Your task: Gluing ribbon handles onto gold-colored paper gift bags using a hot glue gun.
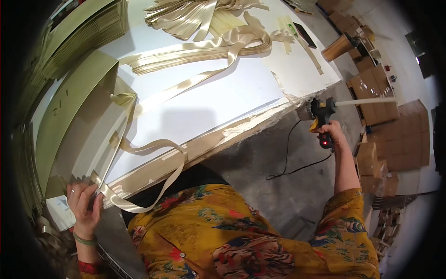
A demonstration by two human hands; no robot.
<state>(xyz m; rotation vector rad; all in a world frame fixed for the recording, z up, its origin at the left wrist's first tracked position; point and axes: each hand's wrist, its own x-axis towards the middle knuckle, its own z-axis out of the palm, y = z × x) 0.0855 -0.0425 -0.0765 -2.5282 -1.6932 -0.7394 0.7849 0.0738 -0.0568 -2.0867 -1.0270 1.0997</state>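
At the near end of an open gold-coloured cardboard box [75, 115], my left hand [83, 204] has its thumb and fingers closed around a cream satin ribbon [122, 204] at the box's corner. The fingertips partly hide the grip. From there the ribbon loops over the table's front edge, and a length runs along the box's side. My right hand [332, 134] grips a black hot glue gun [324, 110] by its handle, off the table's right corner. A pale glue stick [366, 101] sticks out of its back, and a red light glows on the handle.
More satin ribbon [195, 52] lies bundled across the white tabletop [195, 115], with ribbon strips [184, 17] behind. Stacked gold panels [90, 35] stand at the left. A phone [305, 35] rests near the far edge. The black cord [287, 150] hangs beside the table; cartons [376, 94] stand beyond.
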